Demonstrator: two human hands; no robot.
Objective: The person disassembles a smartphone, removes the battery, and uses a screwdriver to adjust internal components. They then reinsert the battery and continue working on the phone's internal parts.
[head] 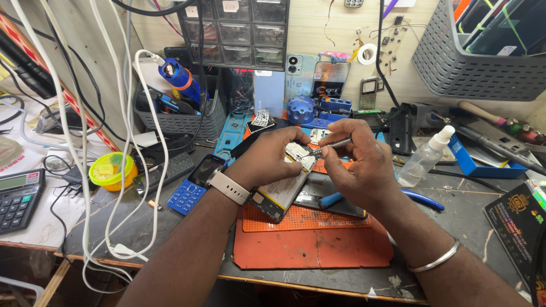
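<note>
My left hand (272, 156) grips an opened smartphone (282, 190) with its back off, tilted up above an orange work mat (310, 247). The phone's battery and circuit board show. My right hand (357, 162) holds a small metal screwdriver (330, 145) whose tip touches the top of the phone's board. A pale watch sits on my left wrist and a metal bangle on my right. Under my hands a second dark phone (335, 206) lies flat on the mat.
A blue keypad phone (195, 183) lies left of the mat, blue-handled pliers (412, 197) and a clear spray bottle (425, 157) to the right. Calculator (16, 197) and yellow-green bowl (111, 170) at left. White cables (128, 142) hang across the left. Grey baskets and drawers stand behind.
</note>
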